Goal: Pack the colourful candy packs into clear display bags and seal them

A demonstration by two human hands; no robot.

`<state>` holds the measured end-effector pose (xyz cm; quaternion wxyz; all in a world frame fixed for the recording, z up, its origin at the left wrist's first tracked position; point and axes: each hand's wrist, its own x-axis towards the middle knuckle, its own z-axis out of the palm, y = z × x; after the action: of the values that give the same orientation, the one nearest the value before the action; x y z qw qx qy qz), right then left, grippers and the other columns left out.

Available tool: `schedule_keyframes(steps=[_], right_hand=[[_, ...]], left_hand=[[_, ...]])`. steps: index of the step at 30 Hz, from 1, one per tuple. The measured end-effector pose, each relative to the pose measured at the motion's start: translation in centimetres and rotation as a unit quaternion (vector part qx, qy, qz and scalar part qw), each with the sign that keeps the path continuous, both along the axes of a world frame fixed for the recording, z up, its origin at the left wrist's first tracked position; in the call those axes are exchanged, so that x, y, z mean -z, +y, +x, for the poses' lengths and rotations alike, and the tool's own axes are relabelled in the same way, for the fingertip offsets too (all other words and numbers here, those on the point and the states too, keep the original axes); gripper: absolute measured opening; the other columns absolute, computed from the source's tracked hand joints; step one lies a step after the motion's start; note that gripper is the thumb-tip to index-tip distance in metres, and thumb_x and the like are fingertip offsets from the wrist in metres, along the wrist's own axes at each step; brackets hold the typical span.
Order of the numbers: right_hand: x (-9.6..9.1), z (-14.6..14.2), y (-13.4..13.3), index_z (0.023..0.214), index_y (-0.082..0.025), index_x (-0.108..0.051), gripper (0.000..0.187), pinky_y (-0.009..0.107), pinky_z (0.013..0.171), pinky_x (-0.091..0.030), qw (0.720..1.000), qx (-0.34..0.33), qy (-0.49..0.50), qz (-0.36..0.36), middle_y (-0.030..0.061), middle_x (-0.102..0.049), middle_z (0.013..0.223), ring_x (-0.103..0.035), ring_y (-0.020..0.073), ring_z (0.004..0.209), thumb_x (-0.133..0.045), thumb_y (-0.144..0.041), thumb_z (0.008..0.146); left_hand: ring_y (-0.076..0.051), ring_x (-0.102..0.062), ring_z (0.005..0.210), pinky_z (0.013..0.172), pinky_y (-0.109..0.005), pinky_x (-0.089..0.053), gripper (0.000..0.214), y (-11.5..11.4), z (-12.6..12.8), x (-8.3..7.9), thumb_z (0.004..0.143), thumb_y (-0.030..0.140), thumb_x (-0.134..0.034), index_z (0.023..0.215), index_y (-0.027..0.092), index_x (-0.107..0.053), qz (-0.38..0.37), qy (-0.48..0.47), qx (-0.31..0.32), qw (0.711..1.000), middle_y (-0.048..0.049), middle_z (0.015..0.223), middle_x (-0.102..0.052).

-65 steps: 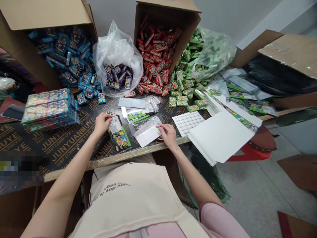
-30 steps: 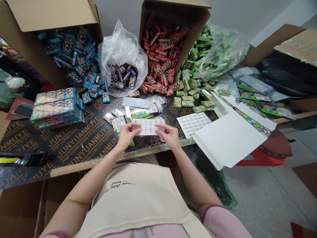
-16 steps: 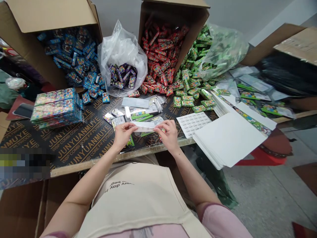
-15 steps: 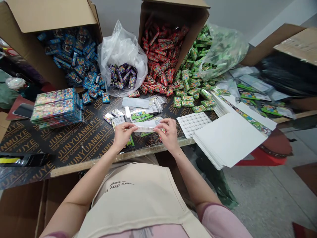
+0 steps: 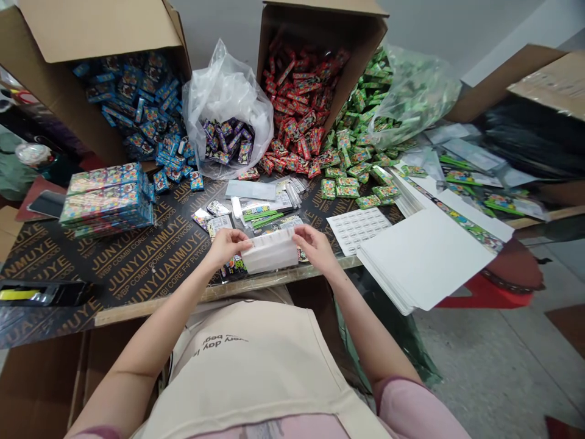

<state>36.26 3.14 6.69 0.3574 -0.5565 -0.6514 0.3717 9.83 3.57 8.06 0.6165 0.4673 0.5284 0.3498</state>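
Note:
A white piece of folded paper or thin card [image 5: 270, 253] is stretched between my two hands above the front edge of the table. Small print runs along its upper strip. My left hand [image 5: 227, 247] pinches its left end between thumb and fingers; my right hand [image 5: 314, 245] pinches the upper right corner. Partly hidden under the left hand lies a colourful printed packet [image 5: 235, 266]. Just beyond the paper are green-and-black printed strips [image 5: 262, 216] and a greyish flat sleeve [image 5: 250, 189].
Behind stand a carton of blue packs [image 5: 137, 91], a clear bag of purple packs [image 5: 228, 143], a carton of red packs [image 5: 306, 97] and piled green packs [image 5: 347, 164]. Stacked bundles [image 5: 107, 198] sit left. A label sheet [image 5: 359, 230] and white cards [image 5: 425, 256] lie right.
The white piece was a narrow strip held edge-on; now its broad face shows, hanging lower toward me. My right hand has moved slightly right and turned.

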Motion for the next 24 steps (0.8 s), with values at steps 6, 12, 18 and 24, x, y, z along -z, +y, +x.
schedule_keyframes(steps=[6,12,18,24], right_hand=[[6.0,3.1,-0.6,0.126,-0.017,-0.053,0.063,0.046,0.088,-0.048,0.969,0.073,-0.234,0.027,0.0139,-0.056,0.106,-0.058,0.0316,0.1,-0.07,-0.03,0.066],[4.5,7.2,-0.1,0.121,-0.017,-0.051,0.052,0.042,0.085,-0.05,0.948,0.256,-0.159,0.098,0.0134,-0.059,0.11,-0.059,0.0256,0.096,-0.059,-0.026,0.071],[3.7,4.5,-0.8,0.124,-0.019,-0.049,0.053,0.039,0.09,-0.05,0.967,0.195,-0.094,0.132,0.0112,-0.062,0.117,-0.061,0.0233,0.106,-0.062,-0.026,0.073],[7.6,2.1,-1.2,0.114,-0.016,-0.059,0.041,0.046,0.092,-0.048,0.973,0.04,-0.221,0.048,0.0137,-0.066,0.11,-0.06,0.0286,0.102,-0.059,-0.018,0.074]], left_hand=[[-0.009,-0.053,0.045,0.045,-0.022,-0.044,0.04,1.6,1.4,0.6,0.041,0.038,-0.09,0.06,0.013,-0.065,-0.081,-0.127,0.012,0.989,0.0007,0.053,-0.06],[-0.01,-0.056,0.045,0.049,-0.024,-0.051,0.032,3.6,6.7,4.0,0.056,0.027,-0.087,0.056,0.013,-0.059,-0.126,0.006,0.022,0.992,0.0006,0.051,-0.06],[-0.007,-0.049,0.035,0.043,-0.019,-0.044,0.029,4.4,8.8,7.0,0.063,0.008,-0.079,0.049,0.014,-0.054,-0.094,0.124,-0.021,0.988,0.0066,0.038,-0.049],[-0.012,-0.06,0.044,0.052,-0.023,-0.052,0.016,4.2,7.9,7.7,0.064,0.01,-0.079,0.058,0.013,-0.064,-0.091,0.131,-0.02,0.987,0.003,0.048,-0.06]])
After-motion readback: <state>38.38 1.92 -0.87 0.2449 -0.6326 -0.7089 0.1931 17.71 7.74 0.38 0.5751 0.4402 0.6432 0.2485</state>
